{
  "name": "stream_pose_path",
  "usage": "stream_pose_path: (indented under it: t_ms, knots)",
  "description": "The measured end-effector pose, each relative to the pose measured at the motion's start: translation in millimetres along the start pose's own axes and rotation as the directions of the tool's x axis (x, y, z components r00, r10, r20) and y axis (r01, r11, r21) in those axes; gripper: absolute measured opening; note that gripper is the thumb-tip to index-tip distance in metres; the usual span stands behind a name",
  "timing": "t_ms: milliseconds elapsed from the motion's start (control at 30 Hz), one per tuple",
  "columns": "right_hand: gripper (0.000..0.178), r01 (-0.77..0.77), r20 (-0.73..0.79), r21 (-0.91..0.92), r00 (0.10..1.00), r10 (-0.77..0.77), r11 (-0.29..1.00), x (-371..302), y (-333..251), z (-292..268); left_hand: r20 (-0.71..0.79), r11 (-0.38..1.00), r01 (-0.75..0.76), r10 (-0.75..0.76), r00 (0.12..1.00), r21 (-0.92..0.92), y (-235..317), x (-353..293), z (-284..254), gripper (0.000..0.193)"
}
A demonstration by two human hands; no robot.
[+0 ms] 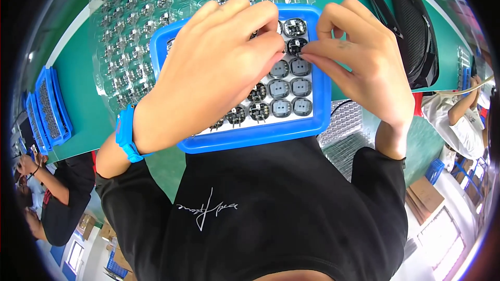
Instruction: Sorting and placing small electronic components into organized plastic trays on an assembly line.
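A blue tray (250, 143) stands in front of me, holding rows of small rounded grey housings (300, 87) on a white base. Several spots carry dark round parts with small circuit boards and metal pins (259, 111). My left hand (221, 57) reaches across the tray with its fingers curled together. Whatever its fingertips hold is hidden. At the tray's right side my right hand (359, 52) pinches thumb and forefinger at the edge of a dark circuit-board part (297, 47), which sits in the far right column.
A clear blister tray (117, 54) with rows of small circuit boards lies behind and left on the green table (73, 67). Blue bins (52, 106) stand far left. A black bag (414, 31) lies at the right. Other people work at both sides.
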State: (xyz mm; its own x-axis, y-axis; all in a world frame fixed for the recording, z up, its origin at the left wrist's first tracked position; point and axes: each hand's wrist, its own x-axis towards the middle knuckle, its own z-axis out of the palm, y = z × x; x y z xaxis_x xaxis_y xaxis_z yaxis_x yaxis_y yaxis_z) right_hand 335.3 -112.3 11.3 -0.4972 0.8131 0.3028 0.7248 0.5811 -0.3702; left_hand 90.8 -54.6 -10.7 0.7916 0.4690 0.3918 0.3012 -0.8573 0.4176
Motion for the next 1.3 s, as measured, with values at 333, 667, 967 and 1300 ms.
stream_pose_path:
  t_ms: [333,667,967,1300]
  knots:
    - [0.018,-0.001,0.049,-0.037,0.999,0.003,0.999,6,-4,3,0.093,0.996,-0.030,0.022,0.995,0.087,3,0,1,0.015]
    - [0.016,0.083,-0.086,0.068,0.993,-0.077,0.994,36,6,-6,-0.066,1.000,0.021,-0.020,0.998,0.015,-11,3,-18,0.015]
    - [0.017,-0.146,0.454,0.049,0.884,0.108,0.988,114,39,15,0.294,0.941,0.275,-0.324,0.899,0.195,-74,32,-36,0.024]
    - [0.015,0.032,-0.006,0.125,0.999,-0.032,0.992,39,16,-9,0.123,0.985,0.090,-0.109,0.986,0.144,-36,21,-52,0.013]
